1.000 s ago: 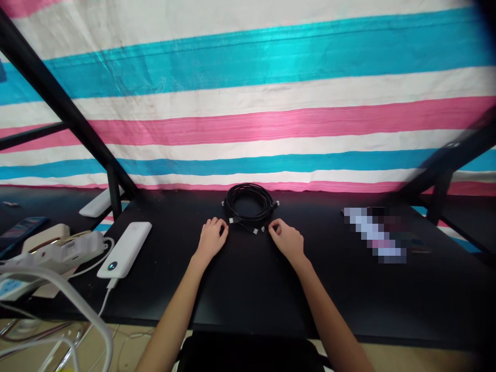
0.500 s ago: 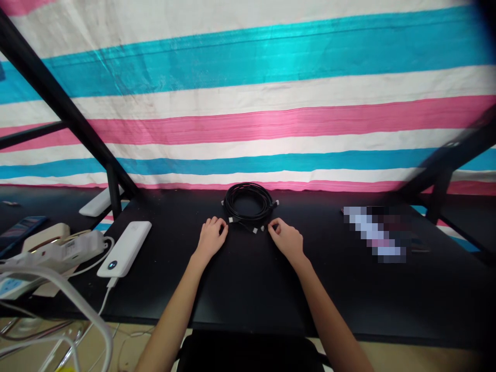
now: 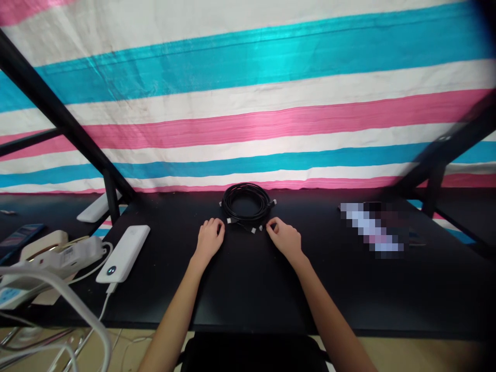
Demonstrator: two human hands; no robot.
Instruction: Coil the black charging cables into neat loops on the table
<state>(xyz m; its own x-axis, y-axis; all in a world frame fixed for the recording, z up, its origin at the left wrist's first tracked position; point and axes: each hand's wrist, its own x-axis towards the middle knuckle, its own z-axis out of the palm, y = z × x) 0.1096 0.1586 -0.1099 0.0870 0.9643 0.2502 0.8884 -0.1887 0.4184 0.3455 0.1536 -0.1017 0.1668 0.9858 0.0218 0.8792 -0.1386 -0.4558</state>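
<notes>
pixelated object (image 3: 371,228), forearms (image 3: 180,305) cropped below, indistinct pale tip (image 3: 261,228) beside right hand (image 3: 285,237)

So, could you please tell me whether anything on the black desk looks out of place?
Nothing visible looks spilled or damaged. The pixelated patch at right looks odd, obscuring what lies there; connector ends stray from the coiled black cabling.

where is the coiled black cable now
In the head view, the coiled black cable lies centrally on the black table, beyond and between the left hand and right hand.

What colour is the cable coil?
Black; the coil shows best in the head view, the only one here.
</notes>
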